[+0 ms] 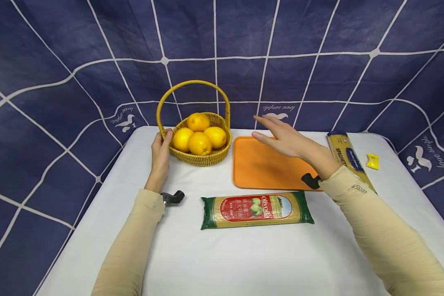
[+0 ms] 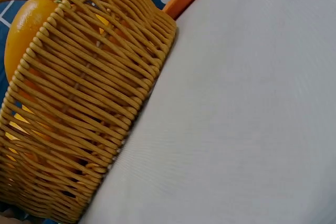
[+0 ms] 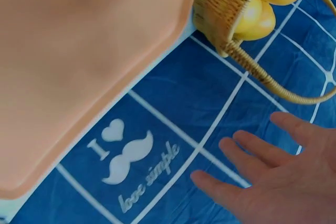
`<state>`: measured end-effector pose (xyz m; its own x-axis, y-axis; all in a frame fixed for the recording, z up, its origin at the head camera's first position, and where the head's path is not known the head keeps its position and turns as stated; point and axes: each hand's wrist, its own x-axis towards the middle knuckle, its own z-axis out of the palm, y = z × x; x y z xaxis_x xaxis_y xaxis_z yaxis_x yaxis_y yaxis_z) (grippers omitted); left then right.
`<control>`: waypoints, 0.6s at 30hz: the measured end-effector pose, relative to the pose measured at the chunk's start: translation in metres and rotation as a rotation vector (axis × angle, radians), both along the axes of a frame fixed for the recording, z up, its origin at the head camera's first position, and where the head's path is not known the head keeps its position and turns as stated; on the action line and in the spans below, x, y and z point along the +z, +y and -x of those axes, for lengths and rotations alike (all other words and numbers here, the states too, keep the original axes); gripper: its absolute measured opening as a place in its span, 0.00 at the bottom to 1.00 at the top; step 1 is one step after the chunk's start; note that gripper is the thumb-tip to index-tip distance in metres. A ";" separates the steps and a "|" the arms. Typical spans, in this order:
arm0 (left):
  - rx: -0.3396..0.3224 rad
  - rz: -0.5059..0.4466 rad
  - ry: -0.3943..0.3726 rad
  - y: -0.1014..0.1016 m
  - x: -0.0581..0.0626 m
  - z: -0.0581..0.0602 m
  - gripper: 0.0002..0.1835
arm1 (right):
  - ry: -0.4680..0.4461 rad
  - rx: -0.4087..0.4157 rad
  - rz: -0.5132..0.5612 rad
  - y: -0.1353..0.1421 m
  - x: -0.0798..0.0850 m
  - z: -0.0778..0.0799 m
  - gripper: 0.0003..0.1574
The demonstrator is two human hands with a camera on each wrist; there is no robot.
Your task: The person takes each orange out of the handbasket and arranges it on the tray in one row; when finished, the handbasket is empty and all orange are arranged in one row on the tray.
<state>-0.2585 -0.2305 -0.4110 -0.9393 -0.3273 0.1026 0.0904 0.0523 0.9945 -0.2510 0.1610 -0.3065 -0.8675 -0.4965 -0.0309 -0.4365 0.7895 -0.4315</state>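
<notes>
A yellow wicker basket (image 1: 203,159) with a tall arched handle stands at the back left, holding several orange-yellow lemon-like fruits (image 1: 200,143). At its left side, my left hand (image 1: 160,154) grips the rim near the handle's base, thumb over the edge. The left wrist view shows the basket's woven side (image 2: 89,82) up close, with that hand almost wholly out of frame. Over an orange tray (image 1: 259,164), my right hand (image 1: 286,140) hovers with fingers extended and nothing in it. In the right wrist view its fingers spread apart beyond the tray's edge.
In front of the tray lies a green-ended pack of Olivoilà spaghetti (image 1: 257,209). A second spaghetti pack (image 1: 348,158) lies right of the tray, partly behind my right forearm, beside a small yellow packet (image 1: 373,161). Blue checked cloth (image 1: 244,78) rises behind the white table (image 1: 222,263).
</notes>
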 end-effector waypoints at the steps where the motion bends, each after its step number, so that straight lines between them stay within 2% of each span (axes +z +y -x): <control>1: -0.008 -0.012 0.008 0.001 0.002 -0.002 0.25 | 0.000 0.014 0.002 -0.005 0.001 0.003 0.52; 5: -0.044 -0.040 0.028 0.003 0.004 -0.010 0.24 | 0.009 0.074 0.006 -0.028 0.003 0.013 0.51; 9: -0.074 -0.069 0.066 0.001 -0.007 -0.006 0.24 | 0.023 0.131 -0.003 -0.054 0.007 0.020 0.51; 15: -0.101 -0.146 0.117 -0.004 -0.033 0.007 0.24 | 0.023 0.196 -0.019 -0.094 0.013 0.029 0.50; 18: -0.100 -0.155 0.126 -0.006 -0.039 0.011 0.23 | 0.028 0.230 -0.009 -0.112 0.011 0.033 0.50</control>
